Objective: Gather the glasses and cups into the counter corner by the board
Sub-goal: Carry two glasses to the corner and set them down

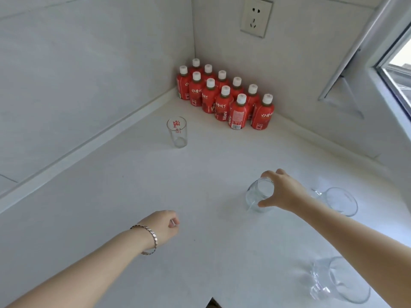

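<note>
Now | right grip [283, 193] clasps clear glass [255, 195] by rim, from above | left grip [163, 225] loosely curled, empty

The left hand [163, 226] shows only its back. Its fingers fold under out of sight, so whether they hold anything cannot be told. The right hand [282, 192] covers part of the rim of the clear cup [258, 196] it grips, and its forearm hides the near side of the right glass [340, 201]. The lower glass [340, 283] blurs into the white bench. The back bottles [222, 96] stand half hidden behind the front row. The picture's edges cut off the window [398, 70] and a dark shape [212, 303].
</note>
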Tool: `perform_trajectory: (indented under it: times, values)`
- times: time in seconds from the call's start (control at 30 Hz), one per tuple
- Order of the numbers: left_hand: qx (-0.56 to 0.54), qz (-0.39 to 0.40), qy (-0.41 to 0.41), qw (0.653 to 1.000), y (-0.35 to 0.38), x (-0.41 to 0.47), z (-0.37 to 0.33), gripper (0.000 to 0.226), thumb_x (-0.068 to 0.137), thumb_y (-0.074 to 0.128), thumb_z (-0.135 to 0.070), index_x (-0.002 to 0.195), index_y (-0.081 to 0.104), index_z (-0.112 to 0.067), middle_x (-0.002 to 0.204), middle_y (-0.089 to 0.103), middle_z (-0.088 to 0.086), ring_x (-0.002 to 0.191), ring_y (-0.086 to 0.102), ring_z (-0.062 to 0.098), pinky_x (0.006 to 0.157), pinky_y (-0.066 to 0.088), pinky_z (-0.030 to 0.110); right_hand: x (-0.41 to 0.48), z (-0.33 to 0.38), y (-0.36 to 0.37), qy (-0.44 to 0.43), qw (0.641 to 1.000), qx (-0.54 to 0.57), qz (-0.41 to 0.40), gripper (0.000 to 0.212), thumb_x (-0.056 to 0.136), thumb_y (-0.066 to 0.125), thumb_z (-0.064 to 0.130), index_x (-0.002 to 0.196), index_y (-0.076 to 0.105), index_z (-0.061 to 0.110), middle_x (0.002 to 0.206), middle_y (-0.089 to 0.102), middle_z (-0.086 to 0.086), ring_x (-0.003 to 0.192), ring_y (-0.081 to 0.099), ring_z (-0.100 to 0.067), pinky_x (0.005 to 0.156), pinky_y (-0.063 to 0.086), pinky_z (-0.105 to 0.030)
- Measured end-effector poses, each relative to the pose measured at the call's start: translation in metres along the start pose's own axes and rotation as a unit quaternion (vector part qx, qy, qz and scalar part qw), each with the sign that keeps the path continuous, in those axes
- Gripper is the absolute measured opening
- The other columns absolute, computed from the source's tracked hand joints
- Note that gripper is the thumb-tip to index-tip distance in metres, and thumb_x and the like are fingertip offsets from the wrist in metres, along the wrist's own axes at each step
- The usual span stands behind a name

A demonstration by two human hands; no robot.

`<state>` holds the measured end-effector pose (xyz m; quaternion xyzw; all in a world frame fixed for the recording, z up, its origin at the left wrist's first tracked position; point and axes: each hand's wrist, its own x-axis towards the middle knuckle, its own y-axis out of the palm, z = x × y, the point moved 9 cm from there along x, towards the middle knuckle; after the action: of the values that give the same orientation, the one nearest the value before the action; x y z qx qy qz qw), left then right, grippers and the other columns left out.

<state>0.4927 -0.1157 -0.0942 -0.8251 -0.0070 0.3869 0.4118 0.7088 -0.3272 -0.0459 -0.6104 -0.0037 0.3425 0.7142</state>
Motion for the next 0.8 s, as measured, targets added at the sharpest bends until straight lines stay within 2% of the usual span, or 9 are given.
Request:
perform_trajectory:
  times: [0.07, 0.1, 0.2, 0.3, 0.4, 0.53, 0.6, 0.7, 0.8]
  values:
    - [-0.006, -0.014, -0.014, 1.000, -0.014, 0.013, 0.002, 0.009, 0.090, 0.048, -0.023, 0.095, 0.055, -0.025, 0.094, 0.055, -0.006, 0.091, 0.057, 0.016, 0.091, 0.048, 0.028, 0.020, 0.022, -0.005, -0.016, 1.000, 0.011, 0.001, 0.076, 0.062, 0.082, 0.039, 0.129, 0.047, 0.028, 0.102, 0.040, 0.004, 0.098, 0.055, -0.022, 0.071, 0.042, -0.028]
    - [-0.010, -0.029, -0.020, 0.999, -0.025, 0.021, 0.002, 0.012, 0.090, 0.048, -0.023, 0.098, 0.056, -0.024, 0.097, 0.057, -0.004, 0.094, 0.059, 0.018, 0.092, 0.048, 0.029, 0.031, 0.033, -0.007, -0.024, 1.000, 0.019, 0.002, 0.076, 0.062, 0.082, 0.038, 0.129, 0.048, 0.028, 0.102, 0.039, 0.004, 0.099, 0.055, -0.022, 0.073, 0.044, -0.029]
    - [-0.025, -0.103, -0.045, 0.993, -0.070, 0.058, 0.001, 0.033, 0.089, 0.049, -0.021, 0.122, 0.052, -0.016, 0.121, 0.058, 0.002, 0.109, 0.057, 0.021, 0.097, 0.044, 0.029, 0.060, 0.064, -0.009, -0.052, 0.998, 0.031, 0.013, 0.077, 0.063, 0.083, 0.037, 0.130, 0.048, 0.027, 0.105, 0.040, 0.003, 0.102, 0.055, -0.022, 0.078, 0.048, -0.031]
    - [-0.061, -0.192, -0.054, 0.978, -0.121, 0.095, -0.008, 0.052, 0.087, 0.055, -0.024, 0.136, 0.037, -0.014, 0.141, 0.042, 0.007, 0.125, 0.048, 0.025, 0.104, 0.042, 0.035, 0.084, 0.085, -0.007, -0.067, 0.997, 0.020, 0.028, 0.076, 0.063, 0.083, 0.036, 0.129, 0.048, 0.025, 0.117, 0.049, -0.002, 0.109, 0.055, -0.022, 0.080, 0.048, -0.031]
    - [-0.109, -0.258, -0.049, 0.959, -0.158, 0.129, -0.021, 0.074, 0.081, 0.065, -0.026, 0.142, 0.025, -0.011, 0.150, 0.027, 0.009, 0.134, 0.038, 0.027, 0.109, 0.037, 0.038, 0.096, 0.089, -0.004, -0.070, 0.997, 0.025, 0.028, 0.072, 0.063, 0.082, 0.034, 0.127, 0.050, 0.023, 0.119, 0.057, -0.002, 0.111, 0.055, -0.022, 0.083, 0.049, -0.032]
    - [-0.155, -0.268, -0.042, 0.950, -0.181, 0.174, -0.033, 0.108, 0.070, 0.078, -0.031, 0.148, 0.005, -0.015, 0.157, 0.011, 0.005, 0.141, 0.028, 0.026, 0.114, 0.031, 0.042, 0.099, 0.088, -0.002, -0.080, 0.996, 0.016, 0.039, 0.071, 0.065, 0.081, 0.035, 0.128, 0.049, 0.024, 0.119, 0.061, -0.002, 0.111, 0.056, -0.022, 0.087, 0.051, -0.033]
    - [-0.171, -0.257, -0.058, 0.949, -0.184, 0.190, -0.034, 0.106, 0.070, 0.077, -0.031, 0.148, 0.006, -0.017, 0.156, 0.016, 0.005, 0.139, 0.031, 0.027, 0.112, 0.034, 0.043, 0.100, 0.089, -0.002, -0.086, 0.995, 0.004, 0.042, 0.071, 0.066, 0.081, 0.037, 0.126, 0.048, 0.024, 0.117, 0.061, -0.001, 0.110, 0.056, -0.022, 0.084, 0.051, -0.033]
    - [-0.163, -0.284, -0.066, 0.943, -0.188, 0.194, -0.038, 0.087, 0.072, 0.075, -0.029, 0.142, 0.026, -0.016, 0.142, 0.038, 0.009, 0.126, 0.046, 0.029, 0.099, 0.042, 0.038, 0.103, 0.090, -0.002, -0.089, 0.995, -0.008, 0.041, 0.071, 0.067, 0.081, 0.037, 0.127, 0.046, 0.024, 0.118, 0.061, -0.002, 0.110, 0.056, -0.022, 0.081, 0.048, -0.031]
    - [-0.179, -0.327, -0.055, 0.926, -0.181, 0.179, -0.039, 0.074, 0.069, 0.078, -0.027, 0.131, 0.041, -0.012, 0.130, 0.047, 0.010, 0.114, 0.054, 0.029, 0.090, 0.046, 0.035, 0.104, 0.088, 0.001, -0.087, 0.996, -0.001, 0.035, 0.073, 0.066, 0.082, 0.037, 0.128, 0.046, 0.025, 0.120, 0.060, -0.002, 0.111, 0.056, -0.023, 0.083, 0.049, -0.032]
